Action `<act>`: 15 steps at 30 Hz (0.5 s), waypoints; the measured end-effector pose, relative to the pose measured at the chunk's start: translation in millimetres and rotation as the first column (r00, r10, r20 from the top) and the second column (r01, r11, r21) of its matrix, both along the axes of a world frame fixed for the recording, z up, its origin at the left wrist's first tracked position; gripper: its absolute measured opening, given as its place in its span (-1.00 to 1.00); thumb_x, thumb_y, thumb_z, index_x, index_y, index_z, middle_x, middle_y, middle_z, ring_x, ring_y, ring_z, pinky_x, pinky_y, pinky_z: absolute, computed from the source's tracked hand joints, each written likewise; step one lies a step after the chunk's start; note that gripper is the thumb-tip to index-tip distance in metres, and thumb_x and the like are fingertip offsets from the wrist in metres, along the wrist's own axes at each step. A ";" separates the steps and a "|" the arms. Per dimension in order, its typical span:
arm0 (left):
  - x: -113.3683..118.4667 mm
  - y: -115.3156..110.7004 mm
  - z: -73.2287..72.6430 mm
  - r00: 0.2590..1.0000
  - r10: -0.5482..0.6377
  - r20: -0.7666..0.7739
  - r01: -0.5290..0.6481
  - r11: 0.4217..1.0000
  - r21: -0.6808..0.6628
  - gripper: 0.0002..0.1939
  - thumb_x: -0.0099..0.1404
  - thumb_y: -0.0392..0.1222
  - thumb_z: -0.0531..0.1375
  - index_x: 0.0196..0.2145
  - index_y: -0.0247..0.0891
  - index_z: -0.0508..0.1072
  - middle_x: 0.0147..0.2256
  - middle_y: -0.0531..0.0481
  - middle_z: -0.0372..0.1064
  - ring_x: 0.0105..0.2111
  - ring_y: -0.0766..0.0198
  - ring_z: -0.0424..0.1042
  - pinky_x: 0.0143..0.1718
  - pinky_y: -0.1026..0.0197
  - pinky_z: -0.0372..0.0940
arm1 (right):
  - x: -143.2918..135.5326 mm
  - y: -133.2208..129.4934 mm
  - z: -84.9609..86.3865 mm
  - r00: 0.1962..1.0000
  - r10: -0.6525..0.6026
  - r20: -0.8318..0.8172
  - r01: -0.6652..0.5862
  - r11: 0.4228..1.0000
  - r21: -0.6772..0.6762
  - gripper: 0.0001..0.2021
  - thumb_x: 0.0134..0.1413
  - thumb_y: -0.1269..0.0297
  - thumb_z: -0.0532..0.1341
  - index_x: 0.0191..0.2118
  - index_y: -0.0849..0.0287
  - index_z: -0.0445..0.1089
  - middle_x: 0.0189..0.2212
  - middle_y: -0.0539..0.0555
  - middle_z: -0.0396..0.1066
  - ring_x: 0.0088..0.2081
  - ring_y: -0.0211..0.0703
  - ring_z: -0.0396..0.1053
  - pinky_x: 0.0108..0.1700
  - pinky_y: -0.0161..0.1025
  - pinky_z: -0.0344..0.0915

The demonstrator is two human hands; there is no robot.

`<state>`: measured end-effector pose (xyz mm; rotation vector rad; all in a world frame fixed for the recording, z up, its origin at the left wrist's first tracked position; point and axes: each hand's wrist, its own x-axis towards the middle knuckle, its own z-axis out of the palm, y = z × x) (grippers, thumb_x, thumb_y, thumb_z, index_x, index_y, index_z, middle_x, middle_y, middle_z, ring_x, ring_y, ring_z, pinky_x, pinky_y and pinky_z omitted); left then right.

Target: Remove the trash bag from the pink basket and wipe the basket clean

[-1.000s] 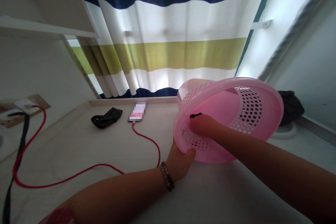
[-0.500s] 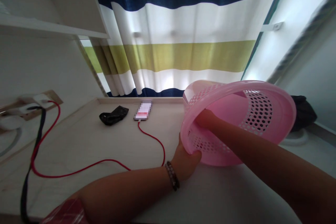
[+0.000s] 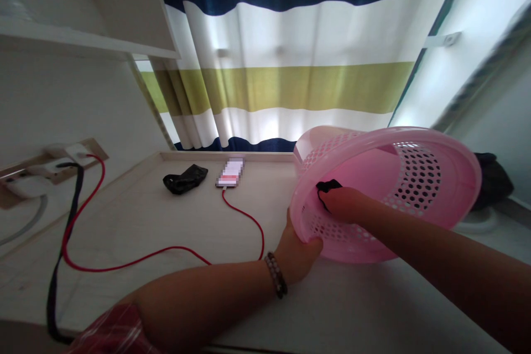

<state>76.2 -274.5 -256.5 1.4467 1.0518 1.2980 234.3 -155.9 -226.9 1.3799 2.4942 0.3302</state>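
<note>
A pink plastic basket (image 3: 384,251) with perforated sides lies tilted above the table, its mouth facing me. My left hand (image 3: 299,251) grips its near left rim, thumb on the inside and fingers behind. Inside the basket, my right hand (image 3: 343,204) is closed on a black cloth (image 3: 329,187), which looks thin and crumpled; what kind of cloth it is I cannot tell. Part of it is hidden by the hand. Left of the basket, a folded black plastic bag (image 3: 185,179) rests on the table.
A phone (image 3: 230,172) lies near the back edge, plugged into a red cable (image 3: 166,248) that runs to a wall socket strip (image 3: 53,168). A black bundle (image 3: 493,181) sits behind the basket at right. Striped curtains (image 3: 286,86) hang behind the table (image 3: 199,221).
My right hand has drawn back from deep in the basket toward its mouth, bringing the black cloth into sight. The left hand keeps its hold on the rim. The view has shifted slightly.
</note>
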 end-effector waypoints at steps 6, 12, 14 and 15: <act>0.8 0.8 1.7 1.000 -0.003 0.010 0.003 1.000 0.019 -0.18 0.03 -0.47 0.17 0.22 -0.24 -0.03 0.13 -0.22 0.25 0.09 0.11 0.33 0.20 -0.01 0.16 | 14.4 54.3 -27.8 0.999 0.025 -0.029 -0.020 0.989 0.148 -0.60 0.18 0.40 -0.03 0.06 0.47 0.32 -0.04 0.46 0.34 -0.01 0.15 0.31 0.02 0.06 0.15; 1.6 5.3 -2.7 1.000 0.023 0.004 -0.023 0.999 0.027 -0.16 0.05 -0.46 0.17 0.25 -0.20 -0.06 0.13 -0.21 0.24 0.07 0.10 0.35 0.16 -0.03 0.20 | 8.2 69.3 -28.5 0.997 0.005 -0.073 0.011 0.976 0.217 -0.61 0.18 0.39 -0.05 -0.01 0.45 0.37 -0.06 0.45 0.36 -0.06 0.14 0.33 0.02 0.07 0.13; 1.4 5.3 -4.6 1.000 0.016 0.006 -0.016 0.999 0.040 -0.19 0.07 -0.45 0.17 0.24 -0.21 -0.03 0.12 -0.19 0.27 0.07 0.11 0.35 0.16 -0.02 0.20 | 5.2 64.1 -24.9 0.998 0.022 -0.056 -0.012 0.983 0.181 -0.61 0.20 0.40 -0.07 0.00 0.47 0.36 -0.06 0.45 0.36 -0.07 0.12 0.35 0.02 0.04 0.15; 1.3 4.9 -5.1 1.000 0.006 0.009 -0.007 0.999 0.050 -0.20 0.08 -0.45 0.16 0.24 -0.21 -0.02 0.12 -0.19 0.27 0.07 0.11 0.35 0.17 -0.03 0.19 | 3.6 59.1 -23.0 0.998 0.036 -0.052 -0.027 0.986 0.162 -0.60 0.20 0.39 -0.07 0.01 0.47 0.36 -0.06 0.45 0.36 -0.07 0.11 0.36 0.01 0.03 0.16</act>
